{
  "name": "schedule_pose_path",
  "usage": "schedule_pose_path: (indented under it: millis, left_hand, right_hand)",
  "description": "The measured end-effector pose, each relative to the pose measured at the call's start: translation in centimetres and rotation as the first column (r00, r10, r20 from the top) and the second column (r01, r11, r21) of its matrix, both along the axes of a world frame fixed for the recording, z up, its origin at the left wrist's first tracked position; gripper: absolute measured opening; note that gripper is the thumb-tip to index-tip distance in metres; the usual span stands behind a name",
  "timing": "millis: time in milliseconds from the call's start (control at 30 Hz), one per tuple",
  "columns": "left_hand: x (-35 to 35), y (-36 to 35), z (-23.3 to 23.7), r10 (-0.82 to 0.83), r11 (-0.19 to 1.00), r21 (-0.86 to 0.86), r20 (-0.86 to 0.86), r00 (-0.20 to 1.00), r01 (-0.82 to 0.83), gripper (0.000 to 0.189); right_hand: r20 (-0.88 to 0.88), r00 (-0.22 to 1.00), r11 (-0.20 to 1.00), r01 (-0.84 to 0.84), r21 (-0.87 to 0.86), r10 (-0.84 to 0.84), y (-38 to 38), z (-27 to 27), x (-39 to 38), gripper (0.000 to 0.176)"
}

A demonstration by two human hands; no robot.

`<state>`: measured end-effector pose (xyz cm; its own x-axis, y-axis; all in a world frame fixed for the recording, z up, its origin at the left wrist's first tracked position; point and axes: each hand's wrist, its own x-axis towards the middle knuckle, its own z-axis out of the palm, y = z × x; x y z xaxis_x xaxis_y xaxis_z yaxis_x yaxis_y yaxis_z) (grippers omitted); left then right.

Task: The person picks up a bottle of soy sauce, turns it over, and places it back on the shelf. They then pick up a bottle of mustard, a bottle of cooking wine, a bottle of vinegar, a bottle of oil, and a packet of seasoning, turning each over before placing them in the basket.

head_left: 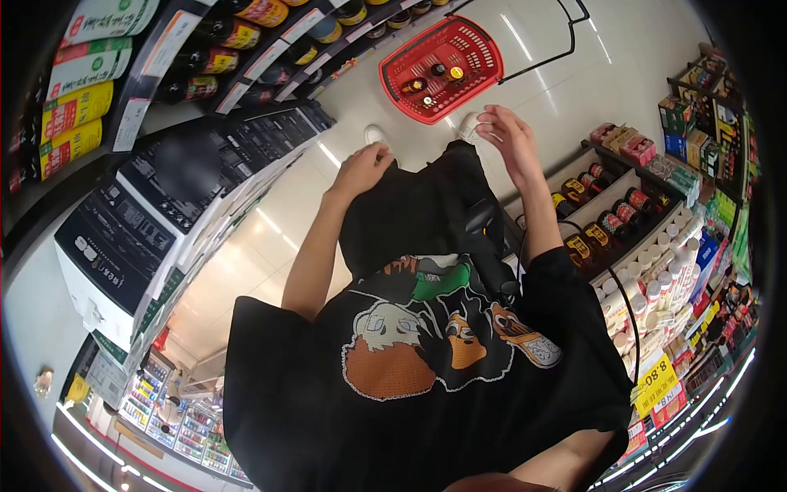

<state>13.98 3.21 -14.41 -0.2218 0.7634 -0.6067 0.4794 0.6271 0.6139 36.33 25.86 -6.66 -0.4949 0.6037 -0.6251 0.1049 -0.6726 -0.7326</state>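
My left hand [366, 170] hangs beside my black shorts [393, 209], its fingers loosely bent with nothing visible in them. On the other side, my right hand [510, 139] is raised a little in front of me, fingers apart and holding nothing. A red shopping basket [484, 37] sits on the floor just ahead of my white shoes. Inside it lie a dark bottle with a yellow cap [456, 73], another dark bottle [415, 85] and other small items. The basket's black handle [566, 51] stretches out to the right, and neither hand touches it.
Shelves of sauce bottles [215, 59] with price tags run along the left, above stacked black cartons [115, 246]. To the right stands a low display with dark bottles [627, 209], beside rows of white-capped bottles [660, 279]. A yellow price sign [656, 384] is at lower right.
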Motion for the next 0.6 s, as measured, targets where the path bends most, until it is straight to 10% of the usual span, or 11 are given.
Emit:
schedule_pose_path:
  millis: [600]
  left_hand:
    - [14.9,14.1,-3.0,0.316,0.938,0.078,0.198,0.928,-0.337,0.034]
  right_hand:
    - [0.047,0.998,0.999,0.032,0.031,-0.033,16.4,-0.2,17.9,0.034]
